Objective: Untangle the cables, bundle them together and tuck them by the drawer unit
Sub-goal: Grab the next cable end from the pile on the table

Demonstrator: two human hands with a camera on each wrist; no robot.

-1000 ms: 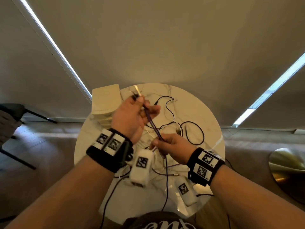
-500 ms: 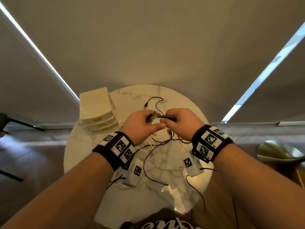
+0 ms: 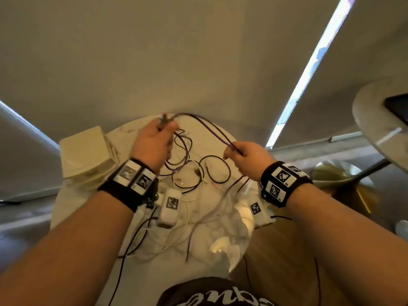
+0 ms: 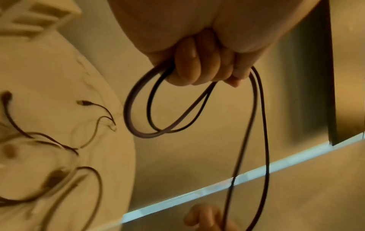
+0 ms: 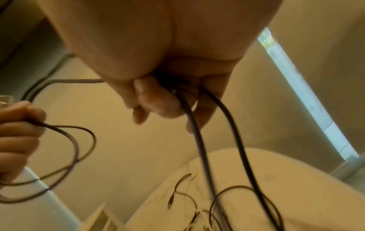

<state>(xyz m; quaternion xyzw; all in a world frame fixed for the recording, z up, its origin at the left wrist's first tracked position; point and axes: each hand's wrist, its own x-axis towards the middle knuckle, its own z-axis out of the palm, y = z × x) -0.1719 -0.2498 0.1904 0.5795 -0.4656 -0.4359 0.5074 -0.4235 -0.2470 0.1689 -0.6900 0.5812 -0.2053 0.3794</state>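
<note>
**Purple cable held up between two hands over a round table**

At the left edge of the table sits the cream drawer unit (image 3: pixel 85 151), a small stack of shallow drawers standing on the white marble table (image 3: pixel 136 281). Just beside it, the person's left hand (image 3: pixel 152 144) is raised above the tabletop with its fingers (image 4: pixel 197 62) curled tight round the purple cable (image 3: pixel 212 127). From the wrist view, a couple of loops of that cable hang below the fist, and two strands run down and away from it toward the other hand. Something small, perhaps a plug end, pokes up above the left thumb, though it is too blurred to be sure.

From the left hand the purple cable arches up and over the far side of the table, doubled, and comes down into the right hand (image 3: pixel 249 160). That hand is also closed on it, fingers (image 5: pixel 158 101) wrapped round the two strands, which pass through the fist and drop toward the table.

Beneath and between the hands the rest of the cables (image 3: pixel 198 180) lie loose on the marble: dark ones in open coils, thin white ones trailing toward the near edge, all crossing over one another. They are well apart from the drawer unit, spread over the middle of the table. A second round table (image 3: pixel 375 120) shows at the far right.
</note>
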